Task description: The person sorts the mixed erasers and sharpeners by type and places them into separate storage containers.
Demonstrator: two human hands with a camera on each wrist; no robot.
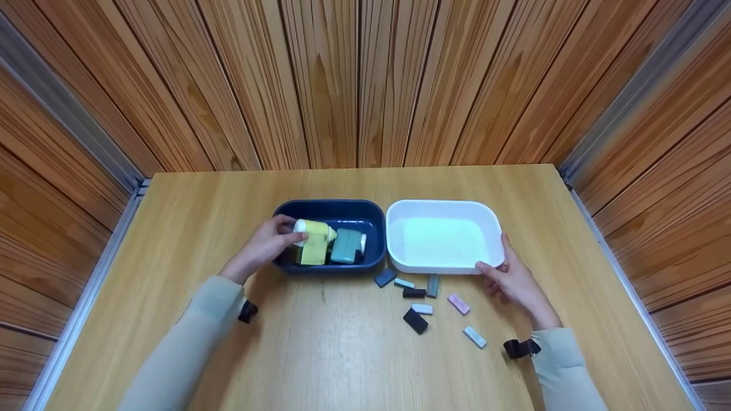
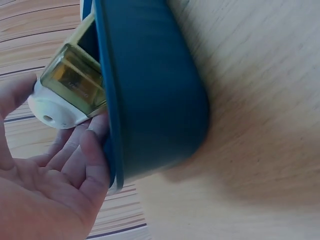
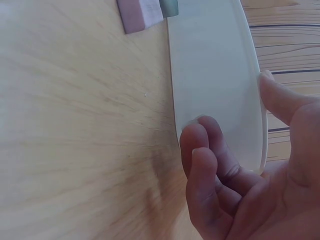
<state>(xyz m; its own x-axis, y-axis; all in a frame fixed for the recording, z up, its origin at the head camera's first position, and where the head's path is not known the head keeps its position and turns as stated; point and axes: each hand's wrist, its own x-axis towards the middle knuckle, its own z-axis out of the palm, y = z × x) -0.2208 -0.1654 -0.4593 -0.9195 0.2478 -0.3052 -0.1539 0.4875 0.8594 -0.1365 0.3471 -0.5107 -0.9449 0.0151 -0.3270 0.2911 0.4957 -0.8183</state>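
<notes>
A dark blue tub [image 1: 374, 268] holds a yellow pencil sharpener [image 1: 314, 248] and a teal pencil sharpener [image 1: 345, 245]. My left hand [image 1: 265, 245] reaches over the tub's left rim and grips the yellow sharpener's white end between thumb and fingers. In the left wrist view, the sharpener's rounded white end has a small hole, and a see-through drawer [image 2: 75, 82] shows beside it; the tub wall hides the rest. At the near right corner of a white tub [image 1: 445, 237], my right hand [image 1: 517, 285] holds on, thumb on the rim, other fingers curled against the outer wall.
Several small eraser-like blocks lie in front of the tubs, among them a pink block [image 1: 458, 303], a black block [image 1: 416, 321] and a dark blue block [image 1: 385, 278]. The two tubs stand side by side on the wooden table [image 1: 320, 354]. A wood-panelled wall [image 1: 342, 85] rises behind.
</notes>
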